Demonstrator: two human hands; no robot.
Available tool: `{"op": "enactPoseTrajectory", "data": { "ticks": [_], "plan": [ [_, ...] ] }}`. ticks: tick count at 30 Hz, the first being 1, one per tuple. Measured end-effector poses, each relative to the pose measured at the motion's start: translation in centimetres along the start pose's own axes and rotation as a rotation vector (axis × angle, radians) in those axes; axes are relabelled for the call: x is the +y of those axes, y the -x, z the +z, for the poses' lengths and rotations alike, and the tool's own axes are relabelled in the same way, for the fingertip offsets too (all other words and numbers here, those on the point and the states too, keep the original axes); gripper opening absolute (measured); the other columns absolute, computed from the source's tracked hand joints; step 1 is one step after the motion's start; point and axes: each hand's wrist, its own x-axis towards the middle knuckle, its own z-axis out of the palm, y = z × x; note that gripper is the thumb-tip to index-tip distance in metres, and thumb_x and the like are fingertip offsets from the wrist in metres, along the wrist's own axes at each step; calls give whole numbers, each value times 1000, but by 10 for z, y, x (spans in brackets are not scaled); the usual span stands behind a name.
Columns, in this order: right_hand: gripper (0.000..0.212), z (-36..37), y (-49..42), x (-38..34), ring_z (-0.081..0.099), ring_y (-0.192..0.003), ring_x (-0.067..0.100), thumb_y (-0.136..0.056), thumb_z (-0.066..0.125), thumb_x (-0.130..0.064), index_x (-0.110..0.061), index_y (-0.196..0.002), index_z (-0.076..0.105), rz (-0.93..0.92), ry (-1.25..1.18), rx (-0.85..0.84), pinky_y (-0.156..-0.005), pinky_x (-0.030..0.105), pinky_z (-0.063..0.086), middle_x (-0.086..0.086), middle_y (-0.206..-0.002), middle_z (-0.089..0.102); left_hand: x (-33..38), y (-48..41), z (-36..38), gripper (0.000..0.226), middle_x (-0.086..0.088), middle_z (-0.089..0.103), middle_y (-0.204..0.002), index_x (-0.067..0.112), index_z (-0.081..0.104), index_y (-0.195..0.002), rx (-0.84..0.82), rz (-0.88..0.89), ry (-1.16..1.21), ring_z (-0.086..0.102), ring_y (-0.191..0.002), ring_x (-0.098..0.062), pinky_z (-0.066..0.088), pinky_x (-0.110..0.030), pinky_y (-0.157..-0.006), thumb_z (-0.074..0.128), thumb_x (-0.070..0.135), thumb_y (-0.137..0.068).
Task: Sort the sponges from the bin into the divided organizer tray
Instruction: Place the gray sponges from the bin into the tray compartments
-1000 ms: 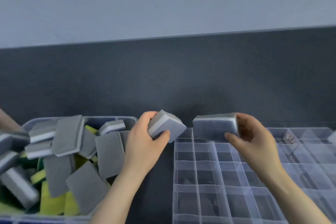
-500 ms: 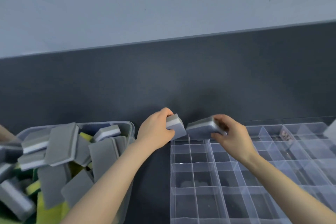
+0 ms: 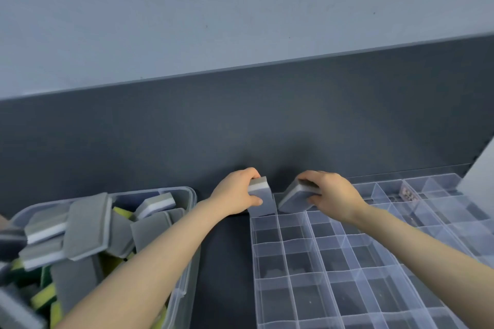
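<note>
My left hand point(image 3: 235, 196) grips a grey sponge with a white layer point(image 3: 260, 199), set on edge in the far left corner compartment of the clear divided organizer tray point(image 3: 315, 270). My right hand point(image 3: 331, 196) holds a second grey sponge point(image 3: 296, 199), tilted over the neighbouring far compartment. At the left, the clear bin point(image 3: 191, 196) holds several grey-and-white and yellow-green sponges point(image 3: 87, 224).
A dark grey table point(image 3: 227, 262) carries the bin and tray, with a bare strip between them. A dark back panel and pale wall rise behind. A small label or object point(image 3: 407, 192) lies in a far right tray compartment.
Both hands moved forward and down from mid-air to the tray's far left corner. The left sponge turned on edge into the corner compartment; the right sponge tilted down beside it.
</note>
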Motion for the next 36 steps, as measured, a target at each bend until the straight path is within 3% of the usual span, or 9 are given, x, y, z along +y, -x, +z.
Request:
{"op": "enactPoseTrajectory", "data": {
  "ticks": [8,14,18,26,29,33,36],
  "plan": [
    [48,-5,-16,-19,55,-96,26,-77,47,-1,-26,-117,54,-126,257,-170,-70,35,48,0,-107,61,-3,-5,12,45,5,56,-112,22,52,-115,-57,28,-86,51,-91,-15,39,-28,-68,77,26,-77],
    [43,1,-35,-33,51,-76,26,-75,46,3,-24,-105,59,-73,317,-250,-58,28,37,-1,-84,53,-2,-9,20,45,3,58,-106,19,58,-111,-35,31,-174,51,-85,-16,42,-29,-67,79,26,-72],
    [39,16,-36,-31,54,-79,27,-75,46,3,-21,-103,60,-53,327,-299,-60,30,40,4,-92,60,2,-11,25,36,1,61,-98,19,60,-100,-58,23,-211,58,-84,-21,51,-34,-67,78,21,-69],
    [45,38,-29,-26,51,-74,26,-76,41,8,-21,-107,58,-41,357,-252,-57,30,37,6,-93,63,1,-9,41,25,-2,63,-91,15,62,-95,-52,-17,-207,58,-79,-21,47,-30,-61,72,14,-72],
    [45,41,-26,-24,59,-85,31,-77,41,9,-17,-110,57,-40,357,-245,-60,32,38,9,-97,63,1,-9,42,22,-2,62,-90,14,62,-93,-45,-27,-196,59,-80,-20,52,-34,-66,72,16,-74],
    [55,45,-20,-19,52,-106,30,-76,45,12,-13,-125,48,-70,347,-236,-70,36,44,10,-113,57,3,-8,44,20,-1,60,-91,16,58,-92,-60,-33,-220,59,-81,-20,53,-36,-69,71,15,-77],
    [65,40,-18,-15,47,-114,28,-76,46,12,-17,-134,42,-89,307,-254,-79,36,48,8,-120,53,5,-7,38,35,-1,59,-102,18,56,-106,-102,-32,-267,58,-91,-21,53,-38,-75,74,21,-77]
  ]
}}
